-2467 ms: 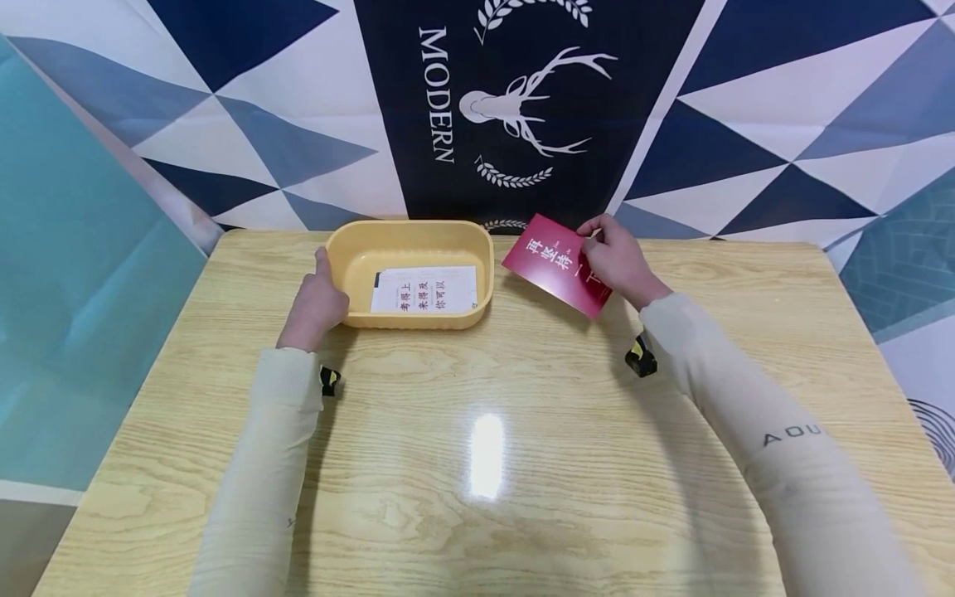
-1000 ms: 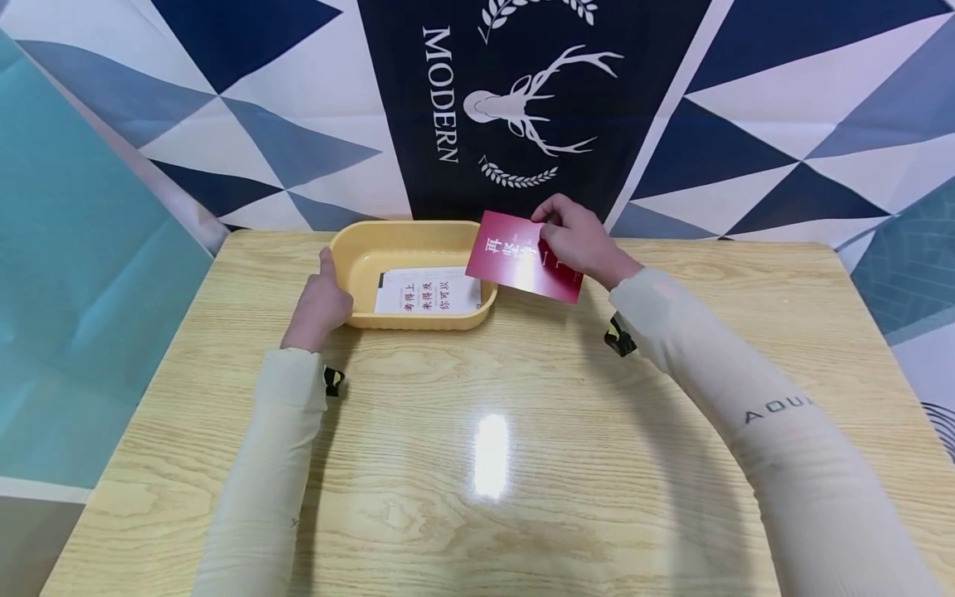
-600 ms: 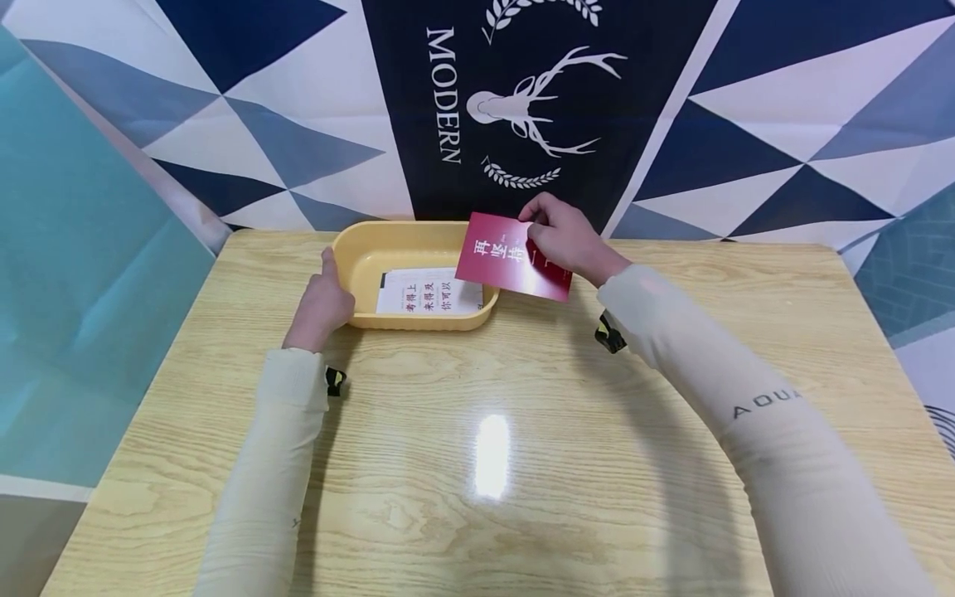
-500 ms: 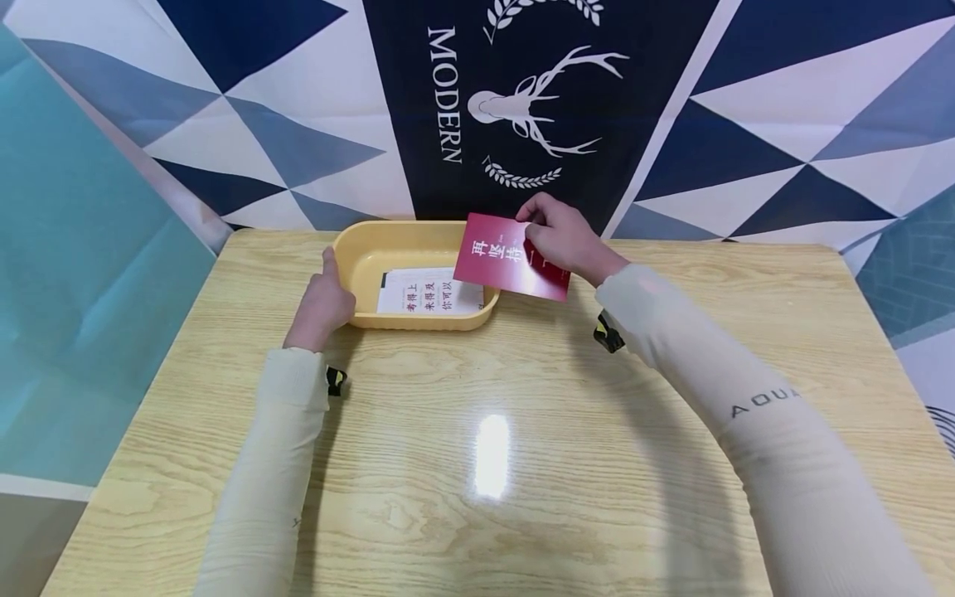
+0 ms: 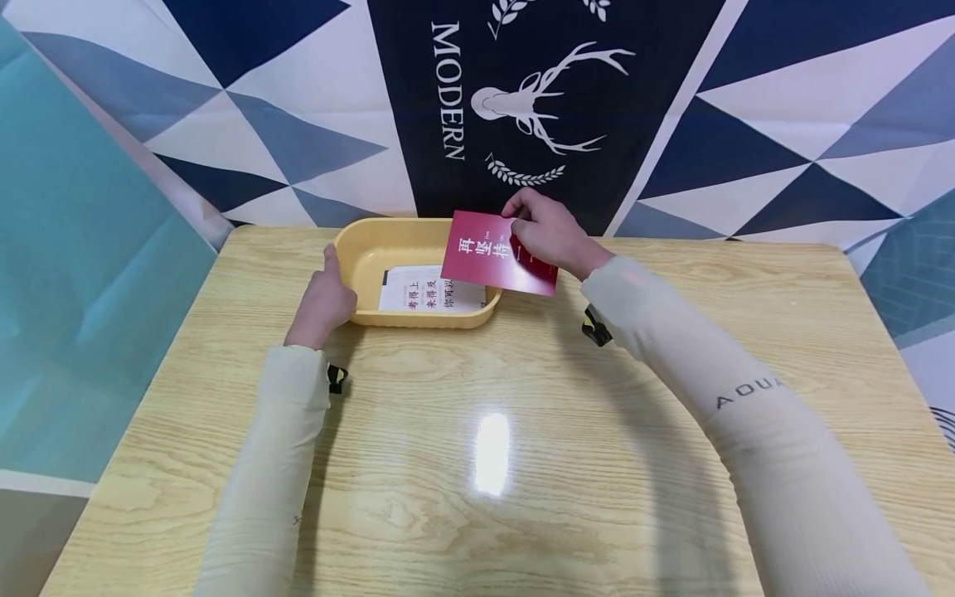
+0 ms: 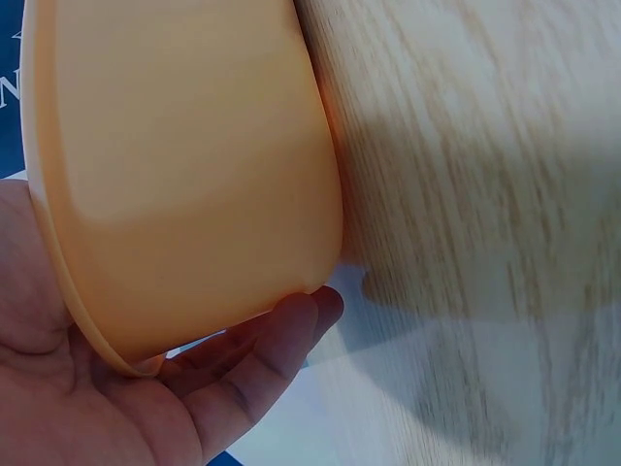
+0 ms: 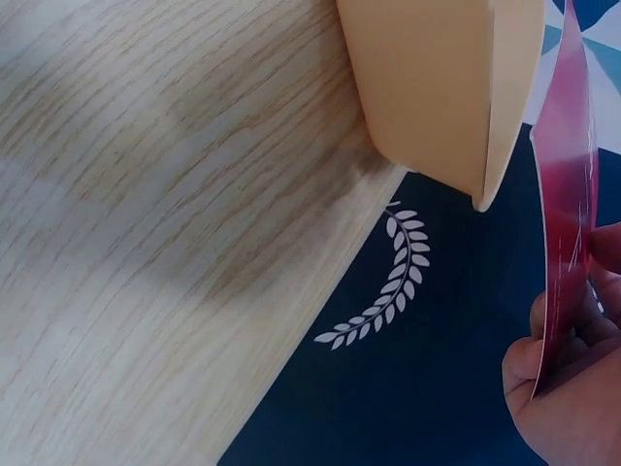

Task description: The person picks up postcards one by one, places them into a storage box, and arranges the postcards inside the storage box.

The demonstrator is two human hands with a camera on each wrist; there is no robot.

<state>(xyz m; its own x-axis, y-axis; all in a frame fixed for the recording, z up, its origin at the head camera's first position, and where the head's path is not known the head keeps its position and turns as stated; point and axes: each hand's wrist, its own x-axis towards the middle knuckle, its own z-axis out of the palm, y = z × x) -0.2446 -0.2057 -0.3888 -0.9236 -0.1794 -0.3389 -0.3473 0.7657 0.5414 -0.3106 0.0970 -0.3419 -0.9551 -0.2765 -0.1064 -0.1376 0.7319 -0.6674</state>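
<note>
In the head view a yellow plastic basin [image 5: 366, 317] stands at the table's back edge. My left hand [image 5: 322, 300] grips its left end; the left wrist view shows the fingers [image 6: 254, 374] against the outer wall of that basin [image 6: 194, 155]. Inside lie white cards [image 5: 418, 292] with dark printed characters. My right hand [image 5: 550, 232] pinches a red card [image 5: 485, 257] with white characters by its back right part. That card is above the basin's right end and hides part of the rim. In the right wrist view the red card [image 7: 568, 184] is apart from the basin [image 7: 427, 87].
The wood-grain table [image 5: 462, 448] extends in front of both arms and to either side. Behind it rises a patterned backdrop [image 5: 522, 99] with a deer head. Black wrist straps [image 5: 595, 328] hang below the sleeves.
My right hand has carried the red card leftward, from beside the basin to over its right end. The left hand keeps its place on the basin.
</note>
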